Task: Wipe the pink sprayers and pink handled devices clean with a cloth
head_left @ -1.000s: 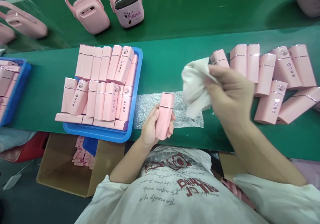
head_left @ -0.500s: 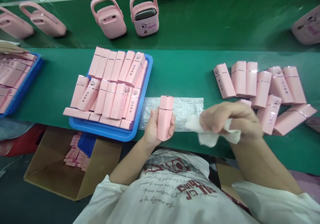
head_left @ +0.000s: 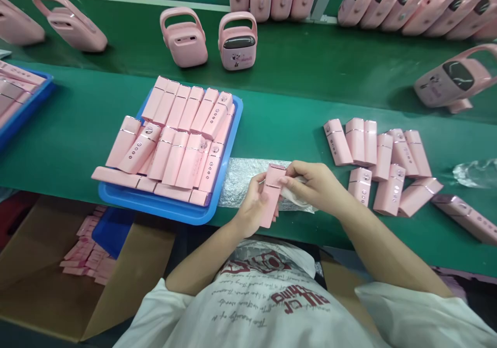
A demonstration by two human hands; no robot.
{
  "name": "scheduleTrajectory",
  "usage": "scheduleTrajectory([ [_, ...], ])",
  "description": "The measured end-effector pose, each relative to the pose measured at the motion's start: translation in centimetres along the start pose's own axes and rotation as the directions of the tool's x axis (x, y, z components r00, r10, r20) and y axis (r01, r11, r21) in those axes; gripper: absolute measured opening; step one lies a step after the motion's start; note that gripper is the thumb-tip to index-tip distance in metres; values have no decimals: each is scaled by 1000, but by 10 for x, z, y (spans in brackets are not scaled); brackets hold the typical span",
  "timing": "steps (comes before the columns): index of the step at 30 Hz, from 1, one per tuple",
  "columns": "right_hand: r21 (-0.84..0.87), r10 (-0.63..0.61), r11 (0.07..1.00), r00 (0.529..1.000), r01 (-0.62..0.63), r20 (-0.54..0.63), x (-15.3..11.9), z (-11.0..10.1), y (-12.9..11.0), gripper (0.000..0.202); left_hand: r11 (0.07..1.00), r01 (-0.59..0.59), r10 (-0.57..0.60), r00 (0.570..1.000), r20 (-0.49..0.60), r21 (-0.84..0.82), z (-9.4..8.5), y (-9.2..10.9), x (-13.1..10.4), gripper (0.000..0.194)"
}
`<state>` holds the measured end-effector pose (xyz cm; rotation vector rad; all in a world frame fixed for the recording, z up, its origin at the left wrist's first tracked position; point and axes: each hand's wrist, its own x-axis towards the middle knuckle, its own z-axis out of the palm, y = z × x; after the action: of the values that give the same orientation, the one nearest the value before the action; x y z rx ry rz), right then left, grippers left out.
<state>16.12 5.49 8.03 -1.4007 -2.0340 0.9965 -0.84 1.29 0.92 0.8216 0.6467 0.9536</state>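
While I work at the green table, a blue tray sits to my left, packed with pink boxy devices: upright-leaning rows behind, and some laid crosswise along its near side. Its right rim comes just beside a sheet of bubble wrap spread in front of me. Farther left, a second blue tray is cut off by the edge of view. To my right lies a loose cluster of similar devices, well apart from the first tray, with a crumpled piece of clear plastic beyond it. Along the back stand handled pink units, out of the way of both arms. Below the table on my left, an open cardboard box has pink pieces inside.

My left hand is closed around the lower part of one pink device, held tilted above the near edge of the bubble wrap, its mesh-like end pointing away from me. My right hand pinches a white cloth, thumb and fingers against the device's right side near the silver band.
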Motion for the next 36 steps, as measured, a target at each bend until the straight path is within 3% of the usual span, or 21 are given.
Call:
scheduleTrajectory([
  [4,-54,-58,997,993,63,102,5,-4,-1,44,997,72,-74,997,-33,-37,2,6,0,62],
  [10,-351,-103,931,995,102,17,37,-23,0,35,980,129,-145,984,-100,-150,3,15,-2,58],
  [13,-569,-77,822,995,23,-71,91,-44,-1,34,969,152,-172,981,-89,-192,1,14,-4,55],
  [17,-770,-29,609,966,-188,-258,203,-74,0,34,952,204,-218,975,-36,-230,-2,12,-5,58],
  [21,-792,-13,583,973,-180,-231,300,-87,1,59,943,256,-267,964,-21,-212,-5,13,-6,67],
  [24,-810,-24,575,987,-117,-159,337,-81,-2,57,934,279,-293,955,-33,-224,-6,12,-6,74],
  [27,-836,4,537,992,-110,-128,344,-75,-6,42,917,286,-306,952,-29,-279,-6,8,-4,84],
  [30,-868,31,482,992,-119,-119,327,-81,-14,33,909,281,-305,952,-32,-309,-5,5,-3,89],
  [36,-883,73,450,991,-130,-109,239,-105,-34,22,927,258,-265,964,8,-271,-5,5,-7,71],
])
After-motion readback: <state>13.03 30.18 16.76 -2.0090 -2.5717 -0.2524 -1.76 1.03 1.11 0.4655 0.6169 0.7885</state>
